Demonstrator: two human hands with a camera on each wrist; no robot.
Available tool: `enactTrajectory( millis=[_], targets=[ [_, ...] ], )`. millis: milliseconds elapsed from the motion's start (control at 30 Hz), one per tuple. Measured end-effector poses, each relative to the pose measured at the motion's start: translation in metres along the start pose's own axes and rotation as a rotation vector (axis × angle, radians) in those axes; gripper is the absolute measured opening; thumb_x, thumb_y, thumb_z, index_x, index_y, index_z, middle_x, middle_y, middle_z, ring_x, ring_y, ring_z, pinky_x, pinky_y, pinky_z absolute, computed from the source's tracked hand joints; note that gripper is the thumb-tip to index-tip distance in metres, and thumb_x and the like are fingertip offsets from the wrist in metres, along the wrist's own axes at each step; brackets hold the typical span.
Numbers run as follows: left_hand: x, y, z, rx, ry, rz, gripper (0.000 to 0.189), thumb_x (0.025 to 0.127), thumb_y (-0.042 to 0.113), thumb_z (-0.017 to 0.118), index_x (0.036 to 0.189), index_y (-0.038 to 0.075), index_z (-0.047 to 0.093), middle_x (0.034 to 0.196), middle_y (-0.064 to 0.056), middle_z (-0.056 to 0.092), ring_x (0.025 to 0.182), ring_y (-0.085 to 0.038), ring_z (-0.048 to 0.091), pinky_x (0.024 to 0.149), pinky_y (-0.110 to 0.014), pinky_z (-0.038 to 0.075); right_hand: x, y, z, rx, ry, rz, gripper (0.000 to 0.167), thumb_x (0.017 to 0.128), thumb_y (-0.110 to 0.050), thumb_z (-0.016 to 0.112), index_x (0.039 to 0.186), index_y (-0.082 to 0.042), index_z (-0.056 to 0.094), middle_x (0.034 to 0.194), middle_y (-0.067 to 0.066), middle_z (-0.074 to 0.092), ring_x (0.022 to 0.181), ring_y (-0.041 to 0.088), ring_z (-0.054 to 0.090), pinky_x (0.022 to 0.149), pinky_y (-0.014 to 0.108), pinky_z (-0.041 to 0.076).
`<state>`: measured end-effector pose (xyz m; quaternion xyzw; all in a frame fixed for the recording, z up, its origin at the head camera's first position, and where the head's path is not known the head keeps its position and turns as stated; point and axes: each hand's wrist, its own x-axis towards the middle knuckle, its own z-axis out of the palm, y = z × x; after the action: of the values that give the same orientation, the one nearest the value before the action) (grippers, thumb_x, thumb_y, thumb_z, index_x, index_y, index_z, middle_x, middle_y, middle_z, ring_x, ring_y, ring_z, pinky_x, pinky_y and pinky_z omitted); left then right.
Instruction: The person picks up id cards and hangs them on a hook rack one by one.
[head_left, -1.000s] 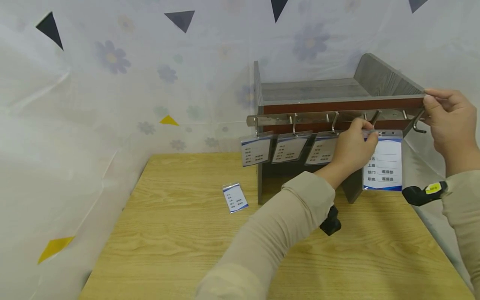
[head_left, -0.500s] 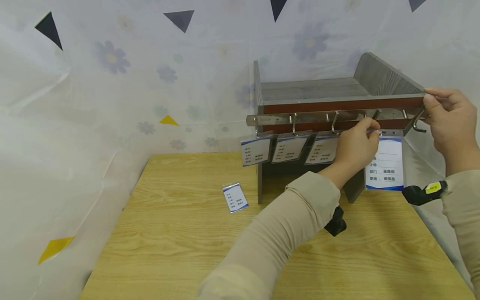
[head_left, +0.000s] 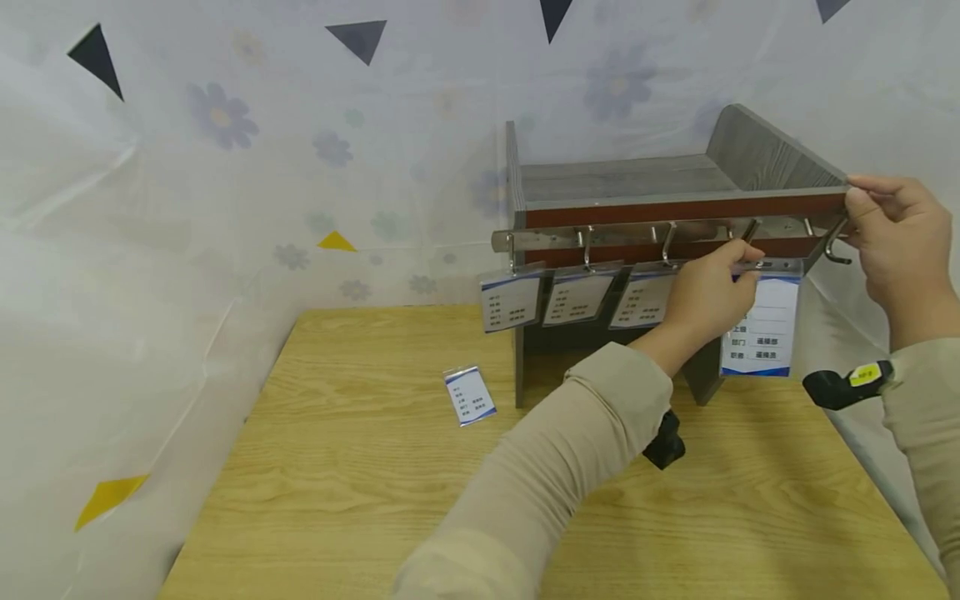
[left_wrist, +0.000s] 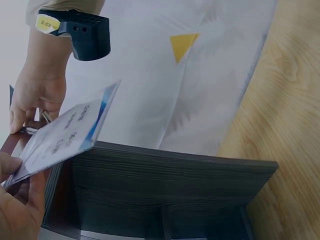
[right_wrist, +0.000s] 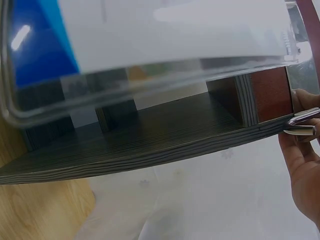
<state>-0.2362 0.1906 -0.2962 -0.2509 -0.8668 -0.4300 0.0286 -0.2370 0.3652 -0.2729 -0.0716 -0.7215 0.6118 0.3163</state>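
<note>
My left hand (head_left: 708, 287) pinches a clear-sleeved name badge (head_left: 761, 325) by its top edge, just under one of the hooks (head_left: 752, 233) on the metal rail. The badge hangs face outward, its left part hidden behind the hand. In the left wrist view the thumb and fingers (left_wrist: 22, 212) lie on either side of the sleeve. My right hand (head_left: 900, 242) grips the front right corner of the grey wooden shelf (head_left: 780, 158), thumb in front, beside the end hook (head_left: 836, 246). The right wrist view has the badge (right_wrist: 175, 30) large across its top.
Several more badges (head_left: 581, 298) hang from the rail's hooks to the left. Another badge (head_left: 470, 396) lies on the wooden table (head_left: 360, 467), left of the shelf. Behind stands a flowered sheet (head_left: 300, 167).
My left hand first shifts the badge slightly right, then back left, its lower end swinging left. The right hand keeps its place at the shelf corner.
</note>
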Motion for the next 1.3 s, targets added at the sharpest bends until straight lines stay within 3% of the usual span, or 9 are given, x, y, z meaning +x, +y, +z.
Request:
enactTrajectory(
  millis=[200, 400, 667, 867, 1033, 1300],
  targets=[
    [-0.001, 0.001, 0.001, -0.049, 0.025, -0.038, 0.022, 0.090, 0.025, 0.045, 0.108, 0.034, 0.054, 0.040, 0.005, 0.038, 0.031, -0.007, 0.023, 0.031, -0.017, 0.022, 0.001, 0.001, -0.001, 0.032, -0.003, -0.007, 0.025, 0.083, -0.019, 0.054, 0.107, -0.013, 0.057, 0.094, -0.008, 0.055, 0.081, 0.002, 0.055, 0.059, 0.005, 0.040],
    [0.000, -0.002, 0.003, -0.087, 0.046, -0.031, 0.021, 0.090, 0.023, 0.045, 0.105, 0.033, 0.056, 0.054, 0.015, 0.050, 0.032, -0.007, 0.026, 0.032, -0.017, 0.025, 0.001, 0.001, 0.000, 0.013, 0.001, 0.002, 0.025, 0.084, -0.019, 0.054, 0.108, -0.014, 0.057, 0.095, -0.009, 0.055, 0.082, 0.002, 0.054, 0.060, 0.004, 0.039],
    [0.000, -0.004, 0.006, 0.016, 0.077, 0.025, 0.023, 0.090, 0.024, 0.043, 0.108, 0.034, 0.054, 0.055, 0.017, 0.051, 0.032, -0.006, 0.025, 0.033, -0.016, 0.026, 0.001, 0.001, 0.000, 0.062, -0.001, -0.014, 0.025, 0.082, -0.017, 0.056, 0.106, -0.012, 0.059, 0.093, -0.007, 0.056, 0.081, 0.002, 0.056, 0.060, 0.005, 0.040],
    [0.002, -0.005, 0.006, 0.050, 0.112, 0.067, 0.023, 0.090, 0.022, 0.045, 0.107, 0.032, 0.055, 0.081, 0.022, 0.056, 0.035, -0.004, 0.027, 0.035, -0.014, 0.026, 0.003, 0.000, 0.000, 0.014, 0.008, -0.034, 0.025, 0.083, -0.018, 0.055, 0.107, -0.013, 0.058, 0.094, -0.008, 0.054, 0.084, 0.003, 0.054, 0.061, 0.005, 0.040],
    [0.002, -0.007, 0.007, 0.092, 0.119, 0.043, 0.023, 0.090, 0.021, 0.044, 0.107, 0.032, 0.054, 0.094, 0.023, 0.057, 0.035, -0.002, 0.029, 0.035, -0.014, 0.023, 0.001, 0.002, -0.002, 0.034, 0.005, -0.026, 0.025, 0.082, -0.018, 0.055, 0.106, -0.012, 0.058, 0.093, -0.007, 0.055, 0.082, 0.002, 0.055, 0.060, 0.005, 0.040],
    [0.003, -0.011, 0.010, 0.078, 0.088, 0.018, 0.023, 0.090, 0.022, 0.044, 0.107, 0.033, 0.054, 0.095, 0.024, 0.056, 0.036, -0.002, 0.031, 0.035, -0.014, 0.025, -0.004, 0.002, -0.004, 0.045, 0.021, -0.034, 0.027, 0.080, -0.019, 0.056, 0.106, -0.012, 0.059, 0.093, -0.007, 0.055, 0.080, 0.002, 0.055, 0.061, 0.006, 0.041]
  ],
)
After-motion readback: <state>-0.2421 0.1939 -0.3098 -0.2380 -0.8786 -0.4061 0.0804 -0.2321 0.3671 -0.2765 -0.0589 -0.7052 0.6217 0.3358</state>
